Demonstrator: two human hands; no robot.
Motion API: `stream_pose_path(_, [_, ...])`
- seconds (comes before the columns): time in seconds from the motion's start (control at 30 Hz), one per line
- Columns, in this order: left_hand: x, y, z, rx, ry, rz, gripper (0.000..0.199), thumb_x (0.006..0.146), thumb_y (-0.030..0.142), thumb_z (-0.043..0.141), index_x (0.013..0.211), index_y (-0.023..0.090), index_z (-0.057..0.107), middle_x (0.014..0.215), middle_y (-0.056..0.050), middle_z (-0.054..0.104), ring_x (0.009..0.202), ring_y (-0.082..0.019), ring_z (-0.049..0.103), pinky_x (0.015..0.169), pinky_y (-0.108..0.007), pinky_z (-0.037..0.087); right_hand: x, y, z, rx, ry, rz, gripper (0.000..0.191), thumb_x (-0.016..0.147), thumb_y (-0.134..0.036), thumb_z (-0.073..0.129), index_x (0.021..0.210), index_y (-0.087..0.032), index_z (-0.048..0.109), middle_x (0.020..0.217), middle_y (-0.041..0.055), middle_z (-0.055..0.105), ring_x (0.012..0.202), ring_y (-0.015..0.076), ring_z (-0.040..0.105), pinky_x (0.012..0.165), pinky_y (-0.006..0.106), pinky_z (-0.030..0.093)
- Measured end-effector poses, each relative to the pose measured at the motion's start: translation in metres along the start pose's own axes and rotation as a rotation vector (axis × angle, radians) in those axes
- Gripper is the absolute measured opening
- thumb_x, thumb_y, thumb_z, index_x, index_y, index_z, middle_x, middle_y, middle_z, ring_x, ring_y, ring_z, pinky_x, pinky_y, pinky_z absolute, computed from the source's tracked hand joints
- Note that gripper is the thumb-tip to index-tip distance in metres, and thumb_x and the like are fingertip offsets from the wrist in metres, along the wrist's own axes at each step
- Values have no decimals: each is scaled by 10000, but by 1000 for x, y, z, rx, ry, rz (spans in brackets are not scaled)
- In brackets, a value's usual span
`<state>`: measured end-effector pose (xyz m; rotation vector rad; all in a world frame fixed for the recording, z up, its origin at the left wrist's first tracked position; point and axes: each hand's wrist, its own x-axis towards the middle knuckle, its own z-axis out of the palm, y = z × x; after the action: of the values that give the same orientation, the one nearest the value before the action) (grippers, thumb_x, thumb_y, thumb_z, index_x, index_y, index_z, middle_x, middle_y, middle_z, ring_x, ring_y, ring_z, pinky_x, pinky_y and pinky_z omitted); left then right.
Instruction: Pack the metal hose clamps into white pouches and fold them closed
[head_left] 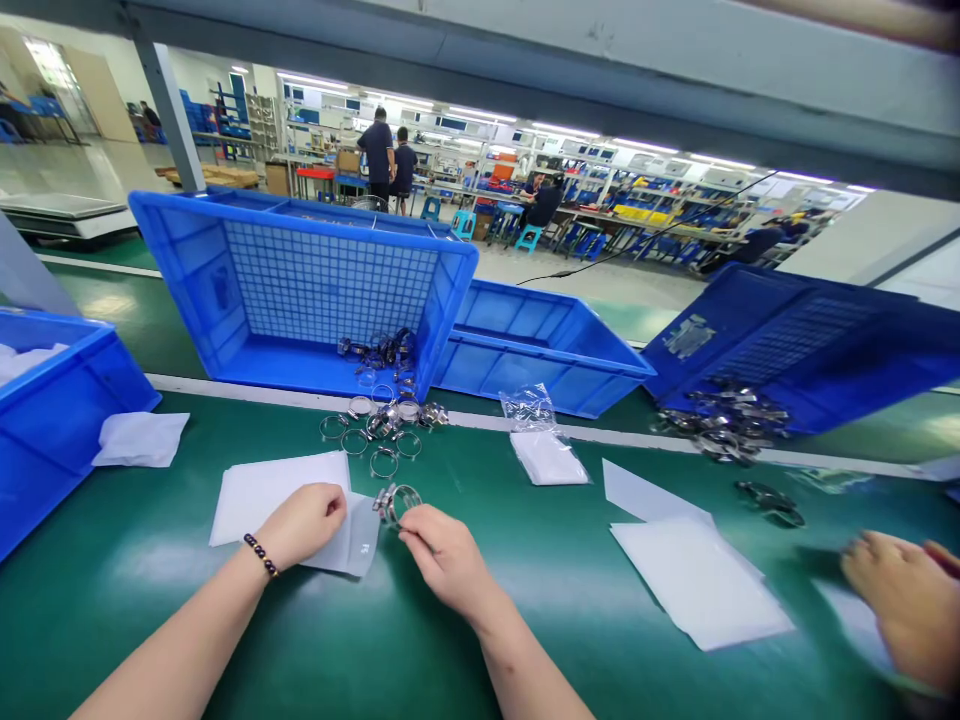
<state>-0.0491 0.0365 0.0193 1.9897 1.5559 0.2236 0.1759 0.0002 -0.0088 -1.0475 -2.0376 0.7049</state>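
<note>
My right hand [450, 560] pinches a few shiny metal hose clamps [405, 500] between thumb and fingers, just above the green table. My left hand [304, 525] is closed, its fingers curled at a translucent plastic bag [361, 545] with a small white mark. The bag lies partly over a stack of white bags [247, 495], and the hand hides some of both. Beyond my hands, a loose pile of hose clamps [386, 420] spills from a blue crate [202, 290] tipped on its side, with more clamps inside it.
Another blue crate [525, 365] stands behind a packet of white bags [547, 458]. At right, a tipped crate [847, 330] has a clamp heap [727, 420] before it. Another person's hands [900, 600] work near more white bags [697, 580]. At left stands a blue bin [67, 420].
</note>
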Motion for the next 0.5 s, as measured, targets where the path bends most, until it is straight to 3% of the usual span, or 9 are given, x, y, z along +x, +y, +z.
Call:
stream_pose_path(0.07, [-1,6,8,-70,-15,12,175,734,233,400,614,185,518,638,-11,583,599,-153,509,555,-236,330,-3,-3,-2,-142,-105,-77,184,859,-150,409,858,-186,589,827,62,614,773,164,545,711,289,419])
stream_pose_path(0.23, [-2,10,16,-153,-17,-15,215,747,293,378,614,179,503,598,-4,549,561,-145,493,527,-234,336,-8,-4,4,-410,-225,-123,205,845,-107,394,793,-171,582,755,60,607,701,161,519,662,283,389])
stream_pose_path(0.5, [-4,11,19,-345,-218,-69,148,660,294,435,612,173,506,544,26,510,441,-112,462,440,-220,340,-11,-3,13,-485,-379,-186,186,805,-77,420,725,-179,554,700,28,603,621,144,495,619,265,372])
